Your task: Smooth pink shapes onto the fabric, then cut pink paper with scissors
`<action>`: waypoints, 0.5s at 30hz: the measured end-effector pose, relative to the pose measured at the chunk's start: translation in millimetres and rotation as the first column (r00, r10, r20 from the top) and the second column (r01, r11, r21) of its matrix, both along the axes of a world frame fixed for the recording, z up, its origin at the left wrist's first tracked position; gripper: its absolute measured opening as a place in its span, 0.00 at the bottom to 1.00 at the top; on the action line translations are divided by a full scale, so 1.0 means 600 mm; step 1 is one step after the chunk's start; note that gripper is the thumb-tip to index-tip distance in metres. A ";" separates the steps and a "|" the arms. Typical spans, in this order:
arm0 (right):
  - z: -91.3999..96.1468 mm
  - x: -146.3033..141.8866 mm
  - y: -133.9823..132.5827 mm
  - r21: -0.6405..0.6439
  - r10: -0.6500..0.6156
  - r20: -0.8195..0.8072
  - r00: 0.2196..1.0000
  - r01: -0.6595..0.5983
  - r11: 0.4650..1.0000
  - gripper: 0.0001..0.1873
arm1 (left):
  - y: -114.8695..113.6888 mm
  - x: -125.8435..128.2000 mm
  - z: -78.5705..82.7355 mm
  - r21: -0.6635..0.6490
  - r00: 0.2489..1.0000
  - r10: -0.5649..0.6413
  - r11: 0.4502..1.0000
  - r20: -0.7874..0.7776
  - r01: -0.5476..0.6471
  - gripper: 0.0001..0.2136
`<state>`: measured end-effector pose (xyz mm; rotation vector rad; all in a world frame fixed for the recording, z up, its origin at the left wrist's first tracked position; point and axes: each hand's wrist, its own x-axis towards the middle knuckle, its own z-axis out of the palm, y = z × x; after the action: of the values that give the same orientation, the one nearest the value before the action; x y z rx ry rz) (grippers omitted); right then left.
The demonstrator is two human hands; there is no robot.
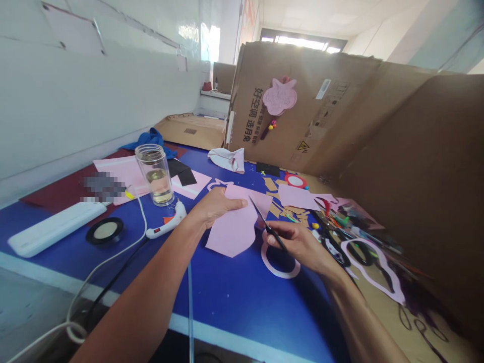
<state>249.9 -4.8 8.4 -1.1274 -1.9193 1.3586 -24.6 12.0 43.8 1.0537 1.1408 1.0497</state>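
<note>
A pink sheet (233,229) with a curved cut edge is pinched at its upper part by my left hand (219,204), thumb on top. My right hand (293,242) is closed on a pair of black-handled scissors (274,235), whose blades point up and left at the sheet's right side. A pink ring-shaped cutout (282,274) lies on the blue table below my right hand. Beyond my left hand is a small pink star-edged outline (216,184), partly covered.
At left stand a glass jar (160,186) of pale liquid, a white glue gun (166,224) with its cord, a black tape roll (105,231) and a white power strip (56,229). Cardboard (302,121) rises behind; at right lie cardboard scraps, tools and a pink outline cutout (393,275).
</note>
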 end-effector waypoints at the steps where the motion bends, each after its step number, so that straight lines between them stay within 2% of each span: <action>1: -0.001 0.001 0.000 -0.002 0.000 0.000 1.000 0.000 1.000 0.32 | -0.001 0.000 0.001 0.005 1.000 0.001 1.000 -0.007 -0.001 0.08; 8: -0.005 0.006 0.003 0.003 0.000 0.004 1.000 0.000 1.000 0.31 | -0.002 -0.002 0.001 0.024 1.000 -0.002 1.000 -0.031 0.003 0.09; 15: 0.013 0.011 -0.001 -0.020 0.043 -0.002 0.999 -0.044 0.999 0.26 | -0.004 -0.006 0.003 0.039 0.998 -0.034 0.999 -0.055 0.036 0.10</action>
<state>256.6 -5.2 16.0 -1.0993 -1.9436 1.4042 -28.2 9.4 45.8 1.1364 1.1451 1.0249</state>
